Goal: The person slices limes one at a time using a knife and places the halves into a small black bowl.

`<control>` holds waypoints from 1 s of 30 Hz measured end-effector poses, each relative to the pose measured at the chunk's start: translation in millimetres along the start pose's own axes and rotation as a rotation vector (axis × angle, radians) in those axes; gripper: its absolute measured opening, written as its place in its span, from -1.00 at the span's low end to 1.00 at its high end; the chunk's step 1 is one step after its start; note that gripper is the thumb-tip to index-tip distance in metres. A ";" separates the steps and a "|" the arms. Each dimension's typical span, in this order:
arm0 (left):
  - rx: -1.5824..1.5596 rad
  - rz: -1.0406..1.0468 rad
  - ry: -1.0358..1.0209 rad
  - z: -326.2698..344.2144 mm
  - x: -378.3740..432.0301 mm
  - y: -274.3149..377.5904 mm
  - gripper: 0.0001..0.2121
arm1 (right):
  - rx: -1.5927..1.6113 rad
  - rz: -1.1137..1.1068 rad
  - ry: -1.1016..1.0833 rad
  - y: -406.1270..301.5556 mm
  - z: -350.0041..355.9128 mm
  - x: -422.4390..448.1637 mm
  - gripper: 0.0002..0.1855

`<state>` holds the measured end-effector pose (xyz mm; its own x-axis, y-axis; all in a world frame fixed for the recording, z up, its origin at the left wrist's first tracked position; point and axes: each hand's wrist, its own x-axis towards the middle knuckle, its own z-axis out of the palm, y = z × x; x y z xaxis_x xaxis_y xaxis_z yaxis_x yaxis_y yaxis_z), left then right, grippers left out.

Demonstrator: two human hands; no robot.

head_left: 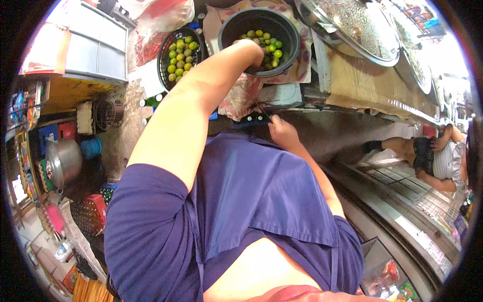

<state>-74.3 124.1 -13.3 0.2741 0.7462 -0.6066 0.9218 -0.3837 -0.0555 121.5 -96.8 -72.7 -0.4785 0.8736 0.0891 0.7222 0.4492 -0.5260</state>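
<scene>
My left hand point(249, 51) reaches down into a black plastic tub point(259, 13), among green and yellowish limes point(272, 48). Its fingers are mostly hidden, so what they hold cannot be told. Lower and to the right, in front of my apron, my right hand point(283, 131) grips a small knife point(266, 112) by its handle, the thin dark blade pointing up and left. A crumpled pink-and-white plastic bag point(241, 98) lies between the knife and the tub. Left of my left forearm, a black plastic basket point(161, 62) holds many more limes point(181, 56).
Large round metal trays point(394, 56) with clear covers stand at the upper right. Green bottles point(151, 102) and a crate of bottles point(251, 119) sit low by the stand. A person point(445, 158) is at the far right. A large metal pot point(64, 164) stands at left.
</scene>
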 end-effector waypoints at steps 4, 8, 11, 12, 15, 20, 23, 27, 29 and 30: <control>0.039 -0.145 0.007 -9.7 -2.0 18.4 -0.51 | 0.004 0.266 -0.084 14.3 -7.2 -25.1 -0.83; 0.033 -0.202 -0.203 3.5 23.6 6.4 -0.61 | -0.030 0.404 -0.201 18.0 -12.6 -40.6 -0.79; 0.126 -0.091 -0.283 11.6 29.4 -0.1 -0.67 | -0.022 0.405 -0.157 18.0 -14.1 -42.9 -0.80; 0.197 -0.048 -0.339 11.0 27.0 -1.1 -0.67 | -0.022 0.404 -0.148 18.1 -14.6 -42.0 -0.80; -0.065 -0.122 -0.116 -1.0 -2.8 9.3 -0.56 | -0.026 0.373 -0.093 20.3 -16.3 -38.1 -0.80; -0.494 -0.433 0.063 7.0 8.5 10.5 -0.62 | -0.059 0.213 0.042 15.4 -19.6 -31.2 -0.81; -0.145 -0.281 -0.115 25.5 39.4 1.6 -0.63 | -0.084 0.166 0.100 16.9 -17.8 -33.7 -0.81; 0.220 -0.094 -0.180 58.9 70.0 -12.8 -0.60 | -0.095 0.197 0.084 19.1 -14.4 -43.7 -0.81; -0.376 -0.241 0.069 27.2 46.8 34.1 -0.58 | -0.114 0.312 0.090 33.0 -15.9 -64.7 -0.81; -0.286 -0.280 0.152 46.6 51.2 11.6 -0.58 | -0.094 0.282 0.076 24.9 -17.3 -56.4 -0.81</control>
<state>-62.4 132.5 -82.0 0.0204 0.8801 -0.4743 0.9994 -0.0048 0.0341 175.1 -131.6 -76.2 -0.2163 0.9762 0.0155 0.8662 0.1992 -0.4583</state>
